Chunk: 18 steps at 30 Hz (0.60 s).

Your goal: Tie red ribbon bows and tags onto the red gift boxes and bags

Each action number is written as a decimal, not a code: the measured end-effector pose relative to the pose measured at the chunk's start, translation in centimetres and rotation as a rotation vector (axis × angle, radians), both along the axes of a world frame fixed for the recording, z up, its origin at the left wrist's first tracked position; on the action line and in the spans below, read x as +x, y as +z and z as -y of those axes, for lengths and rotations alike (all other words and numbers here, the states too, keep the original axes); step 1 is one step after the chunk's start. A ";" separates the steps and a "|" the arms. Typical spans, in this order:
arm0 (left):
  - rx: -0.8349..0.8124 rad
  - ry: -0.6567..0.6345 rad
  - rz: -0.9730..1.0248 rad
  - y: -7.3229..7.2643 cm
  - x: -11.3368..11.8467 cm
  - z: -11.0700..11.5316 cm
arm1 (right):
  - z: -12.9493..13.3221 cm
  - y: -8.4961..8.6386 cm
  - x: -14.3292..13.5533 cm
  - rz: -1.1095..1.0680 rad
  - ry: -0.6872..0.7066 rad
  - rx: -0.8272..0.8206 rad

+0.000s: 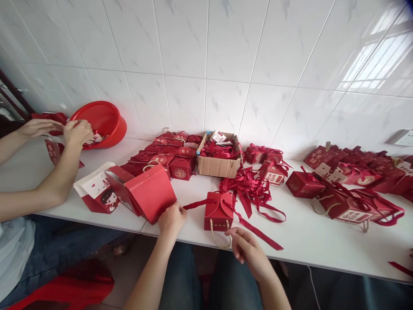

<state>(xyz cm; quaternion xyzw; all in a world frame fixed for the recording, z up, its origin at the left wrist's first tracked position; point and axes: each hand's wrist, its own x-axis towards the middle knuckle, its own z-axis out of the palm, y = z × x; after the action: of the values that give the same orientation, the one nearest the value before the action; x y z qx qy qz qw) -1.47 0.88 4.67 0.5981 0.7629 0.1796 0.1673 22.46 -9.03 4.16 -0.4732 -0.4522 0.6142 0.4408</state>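
Observation:
A small red gift box [218, 215] stands upright near the table's front edge, with a dark red ribbon [258, 232] threaded through its top. My left hand [172, 219] is closed on the ribbon's left end, just beside a larger red box [151, 191]. At the front right corner of the small box, my right hand [243, 245] has its fingers bent near the twisted cord handle [211, 232]. Whether those fingertips pinch the cord cannot be made out. The ribbon's right end lies loose on the table.
Behind are a cardboard carton [219, 167] of ribbons, a ribbon pile [248, 185] and rows of red boxes [182, 168]. More boxes [351, 206] stand right. At left, another person's hands [77, 131] work near a red basin [119, 129] and a white-topped box [97, 189].

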 end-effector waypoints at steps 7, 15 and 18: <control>0.188 -0.085 0.151 -0.6 1.1 3.6 | 0.5 -2.6 0.2 -0.157 -0.176 -0.115; 0.200 -0.394 0.370 -0.5 3.8 4.3 | -0.5 -2.4 1.8 -0.070 -0.143 -0.207; 0.235 -0.311 0.435 -1.1 3.9 2.8 | -1.2 -1.9 2.1 -0.072 -0.131 -0.206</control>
<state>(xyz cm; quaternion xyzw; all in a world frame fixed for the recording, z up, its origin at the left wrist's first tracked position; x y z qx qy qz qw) 2.42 -1.93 3.54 0.6706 0.5822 0.3630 0.2821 24.56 -7.84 2.27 -0.5220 -0.3387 0.6440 0.4451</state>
